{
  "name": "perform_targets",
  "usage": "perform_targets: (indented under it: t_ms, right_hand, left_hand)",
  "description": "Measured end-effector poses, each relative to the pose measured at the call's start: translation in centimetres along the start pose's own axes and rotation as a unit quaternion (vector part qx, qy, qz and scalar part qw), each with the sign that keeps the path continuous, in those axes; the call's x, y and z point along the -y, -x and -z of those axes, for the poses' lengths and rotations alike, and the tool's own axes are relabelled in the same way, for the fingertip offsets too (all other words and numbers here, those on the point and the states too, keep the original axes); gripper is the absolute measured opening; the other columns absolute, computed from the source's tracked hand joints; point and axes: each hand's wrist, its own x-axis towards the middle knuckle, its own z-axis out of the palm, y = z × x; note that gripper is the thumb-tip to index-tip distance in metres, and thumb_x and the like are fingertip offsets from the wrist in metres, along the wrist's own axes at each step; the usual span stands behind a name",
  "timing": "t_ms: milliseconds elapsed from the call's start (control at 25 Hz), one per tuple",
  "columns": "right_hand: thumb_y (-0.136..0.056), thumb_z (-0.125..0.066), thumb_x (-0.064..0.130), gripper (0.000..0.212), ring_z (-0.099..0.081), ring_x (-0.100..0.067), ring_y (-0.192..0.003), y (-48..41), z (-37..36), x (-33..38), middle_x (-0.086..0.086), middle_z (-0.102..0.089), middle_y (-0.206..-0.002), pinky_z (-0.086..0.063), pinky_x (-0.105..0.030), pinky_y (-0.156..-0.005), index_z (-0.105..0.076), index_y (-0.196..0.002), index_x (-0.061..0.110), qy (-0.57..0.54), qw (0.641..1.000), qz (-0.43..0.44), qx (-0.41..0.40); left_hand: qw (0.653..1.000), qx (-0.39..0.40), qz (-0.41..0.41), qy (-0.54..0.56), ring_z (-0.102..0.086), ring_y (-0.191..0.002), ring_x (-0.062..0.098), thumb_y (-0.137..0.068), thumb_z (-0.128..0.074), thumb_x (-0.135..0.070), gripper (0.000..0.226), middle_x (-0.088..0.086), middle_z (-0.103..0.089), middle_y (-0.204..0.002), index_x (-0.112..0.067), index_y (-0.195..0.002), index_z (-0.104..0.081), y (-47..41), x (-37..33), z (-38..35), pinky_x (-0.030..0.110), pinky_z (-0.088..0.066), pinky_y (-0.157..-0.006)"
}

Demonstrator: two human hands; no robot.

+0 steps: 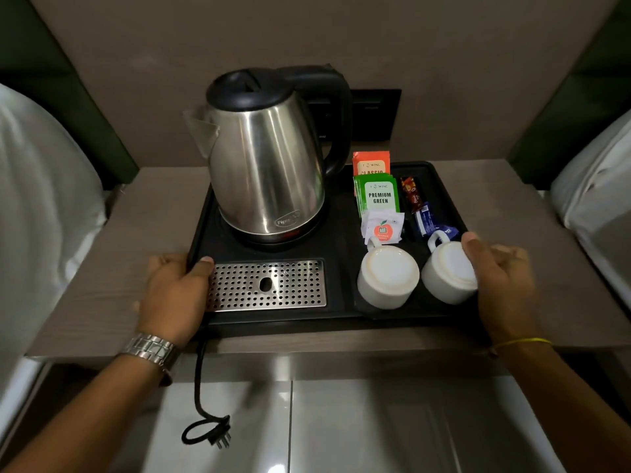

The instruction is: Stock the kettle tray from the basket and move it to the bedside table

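A black kettle tray (341, 319) rests on the wooden bedside table (102, 302). On it stand a steel kettle (266, 172), a perforated metal drip plate (266, 285), two upturned white cups (387, 279) (447, 271), orange and green tea sachets (377, 194), white sugar sachets (382, 228) and small coffee and creamer sticks (421, 213). My left hand (172, 291) grips the tray's left edge, thumb on the inside. My right hand (502, 285) is at the tray's right edge, thumb against the right cup. No basket is in view.
White bedding lies on both sides, at the left (44, 216) and at the right (594, 199). The kettle's black cord with plug (208, 428) hangs down over the table's front edge above a tiled floor. A dark socket panel (372, 114) sits on the wall behind.
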Motion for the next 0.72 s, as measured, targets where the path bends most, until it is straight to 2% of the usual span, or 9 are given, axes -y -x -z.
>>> perform_targets:
  t_ms: [80,120,160,240,280,360,480,560,720]
  right_hand:
    - [-0.069,-0.059,0.088,0.033,-0.058,-0.004,-0.084,0.0,0.0,0.0,-0.008,-0.055,-0.111,-0.041,-0.023,-0.077,-0.068,-0.073,0.057,0.007,1.000,0.003,-0.012]
    - [-0.068,-0.056,0.091,0.041,-0.058,0.001,-0.083,0.1,0.1,0.0,-0.005,-0.054,-0.111,-0.039,-0.020,-0.075,-0.069,-0.073,0.052,0.007,1.000,0.003,-0.013]
    - [-0.071,-0.054,0.090,0.045,-0.057,0.004,-0.083,0.1,0.1,-0.1,-0.004,-0.054,-0.112,-0.037,-0.017,-0.074,-0.070,-0.074,0.048,0.010,1.000,0.004,-0.013]
    - [-0.080,-0.051,0.082,0.038,-0.056,0.003,-0.085,0.3,0.1,-0.3,-0.003,-0.055,-0.111,-0.036,-0.016,-0.073,-0.069,-0.077,0.049,0.021,1.000,0.013,-0.009]
    - [-0.083,-0.049,0.079,0.036,-0.055,0.001,-0.086,0.5,0.2,-0.4,-0.003,-0.055,-0.109,-0.036,-0.018,-0.072,-0.068,-0.078,0.049,0.027,0.999,0.016,-0.009]
    - [-0.086,-0.045,0.078,0.046,-0.059,-0.011,-0.087,0.7,0.2,-0.6,-0.005,-0.059,-0.108,-0.040,-0.026,-0.073,-0.068,-0.084,0.038,0.039,0.999,0.021,-0.005]
    - [-0.089,-0.041,0.078,0.069,-0.061,-0.027,-0.102,0.8,0.3,-0.6,-0.008,-0.064,-0.113,-0.044,-0.040,-0.086,-0.071,-0.111,0.020,0.058,0.997,0.042,0.010]
    - [-0.089,-0.039,0.077,0.076,-0.060,-0.027,-0.108,0.8,0.5,-0.4,-0.005,-0.063,-0.115,-0.046,-0.043,-0.091,-0.068,-0.124,0.017,0.057,0.997,0.041,0.025]
    - [-0.095,-0.042,0.071,0.070,-0.062,-0.032,-0.112,1.2,0.6,-0.1,-0.011,-0.068,-0.121,-0.050,-0.050,-0.098,-0.068,-0.126,0.013,0.084,0.993,0.073,0.043]
  left_hand:
    - [0.999,0.005,-0.033,-0.003,-0.060,-0.104,0.038,-0.102,-0.050,-0.035,0.028,0.014,-0.065,-0.116,-0.014,-0.112,-0.067,0.2,-0.4,0.0,0.050,-0.046,-0.092]
    - [0.999,0.006,-0.048,0.000,-0.061,-0.101,0.036,-0.103,-0.048,-0.033,0.026,0.012,-0.067,-0.112,-0.016,-0.112,-0.067,0.4,-0.5,0.1,0.047,-0.046,-0.086]
    - [0.998,0.003,-0.057,0.001,-0.061,-0.096,0.033,-0.103,-0.047,-0.031,0.023,0.010,-0.068,-0.106,-0.018,-0.105,-0.066,0.6,-0.5,0.1,0.043,-0.043,-0.078]
    - [0.998,-0.005,-0.064,0.012,-0.060,-0.086,0.028,-0.104,-0.046,-0.029,0.023,0.003,-0.067,-0.091,-0.021,-0.090,-0.063,0.9,-0.6,0.2,0.037,-0.036,-0.066]
    - [0.998,-0.009,-0.058,0.022,-0.061,-0.084,0.023,-0.104,-0.046,-0.029,0.024,-0.002,-0.067,-0.087,-0.023,-0.087,-0.063,1.1,-0.7,0.2,0.034,-0.036,-0.065]
    - [0.996,-0.008,-0.043,0.076,-0.062,-0.084,0.005,-0.104,-0.049,-0.027,0.020,-0.019,-0.066,-0.083,-0.033,-0.092,-0.065,1.4,-0.9,0.3,0.024,-0.040,-0.067]
    - [0.987,0.017,-0.036,0.157,-0.062,-0.080,-0.020,-0.102,-0.052,-0.018,0.028,-0.036,-0.069,-0.078,-0.043,-0.107,-0.062,2.0,-1.0,0.5,0.001,-0.041,-0.062]
    - [0.981,0.030,-0.027,0.188,-0.061,-0.080,-0.024,-0.102,-0.052,-0.014,0.032,-0.031,-0.067,-0.089,-0.038,-0.123,-0.058,2.2,-1.1,0.7,-0.003,-0.040,-0.060]
    - [0.972,0.046,-0.017,0.229,-0.066,-0.082,-0.018,-0.103,-0.050,-0.014,0.036,-0.031,-0.074,-0.084,-0.044,-0.122,-0.056,2.5,-1.4,0.7,0.001,-0.045,-0.059]
